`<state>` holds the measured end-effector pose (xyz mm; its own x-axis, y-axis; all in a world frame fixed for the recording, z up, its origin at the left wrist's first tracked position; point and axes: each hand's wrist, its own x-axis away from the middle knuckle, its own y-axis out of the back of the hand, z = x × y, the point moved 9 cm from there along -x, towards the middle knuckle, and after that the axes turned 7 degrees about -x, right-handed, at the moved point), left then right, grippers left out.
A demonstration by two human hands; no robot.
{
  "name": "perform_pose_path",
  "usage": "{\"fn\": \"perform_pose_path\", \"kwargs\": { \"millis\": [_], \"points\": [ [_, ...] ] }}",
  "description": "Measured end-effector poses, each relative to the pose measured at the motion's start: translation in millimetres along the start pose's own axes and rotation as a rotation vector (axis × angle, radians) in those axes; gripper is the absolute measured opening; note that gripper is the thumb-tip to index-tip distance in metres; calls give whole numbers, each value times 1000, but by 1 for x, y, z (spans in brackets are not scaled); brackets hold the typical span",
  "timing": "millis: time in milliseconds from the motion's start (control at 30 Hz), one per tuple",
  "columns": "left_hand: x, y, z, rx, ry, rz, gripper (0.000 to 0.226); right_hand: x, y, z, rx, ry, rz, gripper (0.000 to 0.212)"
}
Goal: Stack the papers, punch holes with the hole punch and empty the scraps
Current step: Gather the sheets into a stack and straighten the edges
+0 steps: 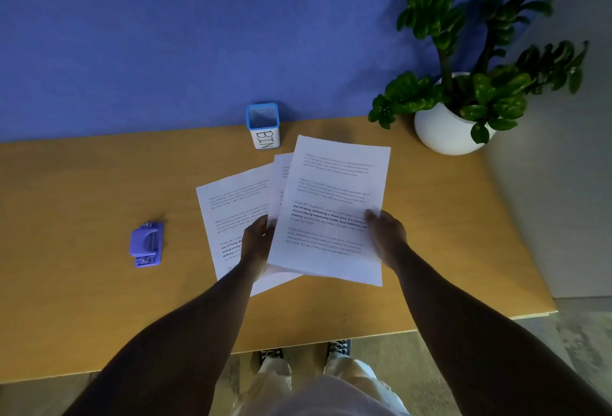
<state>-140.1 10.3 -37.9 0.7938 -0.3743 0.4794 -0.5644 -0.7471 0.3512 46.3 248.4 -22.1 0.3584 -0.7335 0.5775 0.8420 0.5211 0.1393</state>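
Standing at near tabletop point(82, 299) edge, both arms reaching in over it. Gathering papers point(298, 213) at centre: still fanned, three sheets visible, not squared. Top sheet point(334, 190) lying furthest right, overlapping a middle sheet and a left sheet point(228, 207) skewed out toward the left. Left hand point(256, 243) resting on left sheet at left edge of top sheet, fingers curled in, apparently tucking under that edge; exact grip hard to tell. Right hand point(385, 233) pinching right edge of top sheet, thumb on top, fingers hidden beneath.

Stacking underway, judging not finished: edges still misaligned, needing squaring up. Punching not started: hole punch point(146, 245) sitting untouched well left of papers, nearer the near side. Emptying scraps not started: small blue-rimmed box marked BIN point(264, 125) waiting at far edge, just beyond the papers. Potted plant point(463, 91) sitting far right, not involved.
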Motion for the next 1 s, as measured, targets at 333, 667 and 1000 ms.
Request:
{"fn": "perform_pose_path", "kwargs": {
  "millis": [333,667,1000],
  "points": [
    [10,2,-15,130,-96,122,21,7,-9,0,-56,-24,-24,34],
    [5,42,34,-31,121,-196,8,8,-3,-16,104,-62,-72,22],
    [16,95,70,-388,406,-542,85,13,10,-29,283,-60,-160,34]
  ]
}}
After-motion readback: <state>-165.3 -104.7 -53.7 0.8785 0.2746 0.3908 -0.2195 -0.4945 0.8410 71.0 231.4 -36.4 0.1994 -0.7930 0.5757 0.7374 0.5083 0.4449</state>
